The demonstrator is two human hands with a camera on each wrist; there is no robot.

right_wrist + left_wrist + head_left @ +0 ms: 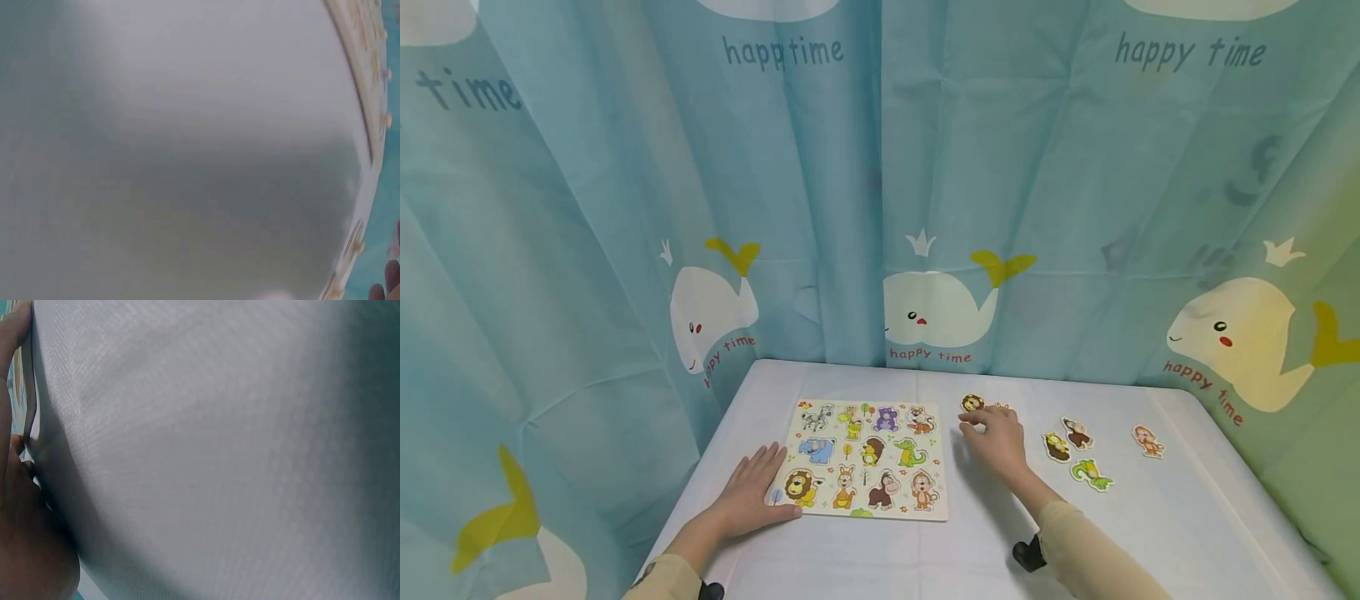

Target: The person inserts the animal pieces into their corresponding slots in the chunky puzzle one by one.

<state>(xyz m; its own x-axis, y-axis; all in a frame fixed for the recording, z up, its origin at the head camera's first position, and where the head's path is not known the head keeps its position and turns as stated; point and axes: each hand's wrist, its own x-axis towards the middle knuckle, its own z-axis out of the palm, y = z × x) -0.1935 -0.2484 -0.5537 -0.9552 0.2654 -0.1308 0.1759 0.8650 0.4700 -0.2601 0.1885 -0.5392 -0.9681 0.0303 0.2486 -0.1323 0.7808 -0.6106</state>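
Note:
A pale wooden puzzle board [865,510] printed with cartoon animals lies on the white table. My left hand [752,496] rests at the board's left edge, fingers extended, thumb by the near corner; the left wrist view shows part of that hand beside the board's edge. Right of the board, my right hand [997,439] hangs with bent fingers just in front of a lion piece [972,403]. No piece shows between its fingers. Another piece [1003,407] is mostly hidden behind that hand. Fingertips [391,275] appear at the corner of the right wrist view, apart from the knobbed pieces.
Further right lie a hedgehog piece [1057,447], a gorilla piece [1078,433], a green crocodile piece [1092,475] and a monkey piece [1148,442]. A blue curtain [850,200] with whale prints hangs behind the white table [865,567].

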